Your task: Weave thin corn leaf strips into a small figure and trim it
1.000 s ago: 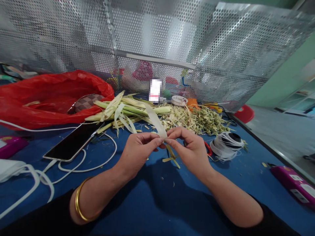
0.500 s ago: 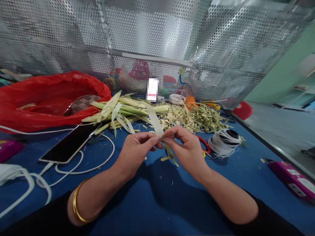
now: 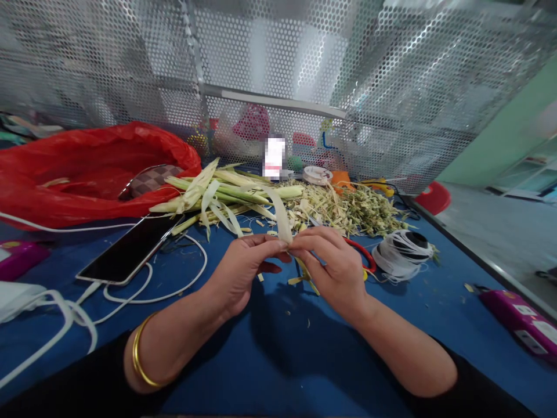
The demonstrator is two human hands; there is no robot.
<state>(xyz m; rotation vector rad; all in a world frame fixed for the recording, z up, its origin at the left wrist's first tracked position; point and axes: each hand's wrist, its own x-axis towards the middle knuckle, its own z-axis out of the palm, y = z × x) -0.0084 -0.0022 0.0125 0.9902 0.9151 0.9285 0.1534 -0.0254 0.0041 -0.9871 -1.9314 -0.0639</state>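
A pale strip of corn husk (image 3: pixel 282 215) rises from between my hands and curves back toward the pile. My left hand (image 3: pixel 243 267) pinches its lower end between thumb and forefinger, the other fingers curled below. From the other side, my right hand (image 3: pixel 333 267) grips the same end, fingertips nearly touching the left thumb. The exact fold there is hidden by my fingers. Below the right fingers, a few narrow yellowish husk pieces (image 3: pixel 307 277) show. Red-handled scissors (image 3: pixel 364 254) lie partly behind the right hand. A heap of corn husks (image 3: pixel 235 188) lies beyond my hands.
A red plastic bag (image 3: pixel 91 151) stands left, beside a dark phone (image 3: pixel 128 249) with a white cable (image 3: pixel 198 273). Shredded plant scraps (image 3: pixel 361 209) spread behind the scissors. A spool of white cord (image 3: pixel 398 255) and a purple device (image 3: pixel 520 322) sit right. Perforated metal panels (image 3: pixel 278 69) border the back.
My right hand has rolled inward, its fingers now lying lower and closer over the husk end. The strip bends slightly more. The whole view has shifted a little.
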